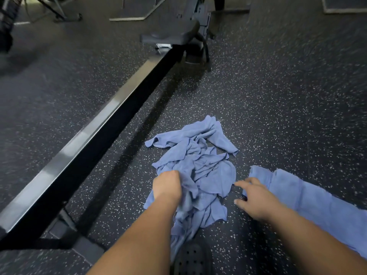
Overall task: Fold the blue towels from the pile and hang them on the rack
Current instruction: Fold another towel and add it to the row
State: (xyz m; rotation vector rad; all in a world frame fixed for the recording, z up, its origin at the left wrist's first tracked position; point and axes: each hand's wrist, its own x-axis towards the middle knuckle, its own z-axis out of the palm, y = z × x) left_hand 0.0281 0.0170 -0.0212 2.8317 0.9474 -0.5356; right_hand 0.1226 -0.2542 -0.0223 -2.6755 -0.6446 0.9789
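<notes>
A crumpled pile of blue towels (200,155) lies on the speckled black floor at the middle of the head view. My left hand (167,185) grips a bunch of cloth at the near left side of the pile, fingers curled into it. My right hand (252,197) hovers low over the floor just right of the pile, fingers spread and holding nothing. Under my right wrist and forearm a flattened blue towel (309,197) stretches away to the right edge. No rack is in view.
A long black rail of a rowing machine (95,135) runs diagonally on the left, with its seat (166,37) at the far end. A dark perforated shoe (191,259) shows at the bottom. Speckled rubber floor (288,96) spreads to the right.
</notes>
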